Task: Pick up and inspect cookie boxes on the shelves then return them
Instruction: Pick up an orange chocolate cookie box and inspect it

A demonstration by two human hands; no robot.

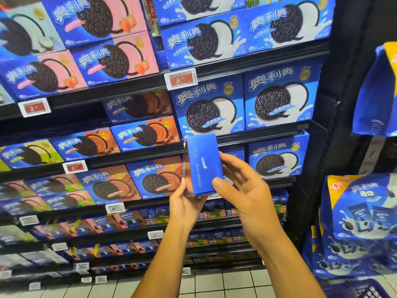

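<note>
I hold a blue cookie box upright in front of the shelves, its narrow end face turned to me with a printed date code. My left hand grips its lower left corner from below. My right hand clasps its right side, thumb on the front near the bottom. Behind the box, blue cookie boxes with a white cream picture stand on the shelf; a gap shows just left of them, behind the held box.
Shelves run the full width, stacked with pink and orange flavour boxes and price tags. Large blue bags hang on a rack at the right. A white tiled floor lies below.
</note>
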